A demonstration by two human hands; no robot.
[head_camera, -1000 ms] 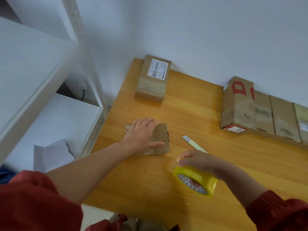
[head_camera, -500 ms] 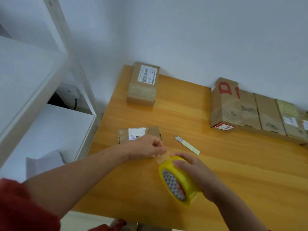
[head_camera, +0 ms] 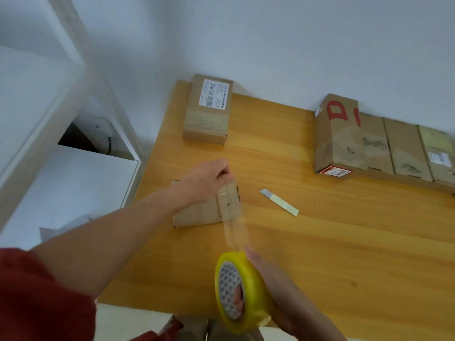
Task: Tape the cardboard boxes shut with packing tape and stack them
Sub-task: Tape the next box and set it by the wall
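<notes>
- Small flat brown cardboard box (head_camera: 204, 212): lies on the orange-brown wooden table (head_camera: 320, 254), near its left edge, and is partly covered by the left hand (head_camera: 206, 179).
- Strip of clear tape (head_camera: 234, 232): stretched taut from the far right part of the box top, past the box's near edge, to the yellow roll of clear packing tape (head_camera: 246, 291). The roll is held above the near table edge. Whether the strip is stuck down along the box top cannot be told.
- Left hand: fingers (head_camera: 222, 168) are curled together, and the tape end is pinched at the far side of the box.
- Right hand (head_camera: 283, 296): wrapped round the roll, with at least one finger passed through the core.
- Step judged: a strip is being laid over the box. Sealing is not complete and stacking is not begun.
- Risks judged:
  - The box looks light and is steadied only by the pinching hand, so it could be dragged or tipped by a hard pull on the roll.
  - If the pinch slips, the free end could be folded onto itself.
  - The strip runs close to the box's right edge, so the seam could be missed by a skewed lay-down.
  - A thin pale metal blade (head_camera: 278, 202) lies just right of the box and could be snagged by slack tape.
- Surroundings:
  - brown cardboard box with a white label (head_camera: 209, 112) at the back left corner
  - row of brown cardboard boxes (head_camera: 369, 141) along the wall at right
  - white shelving unit (head_camera: 37, 94) left of the table
</notes>
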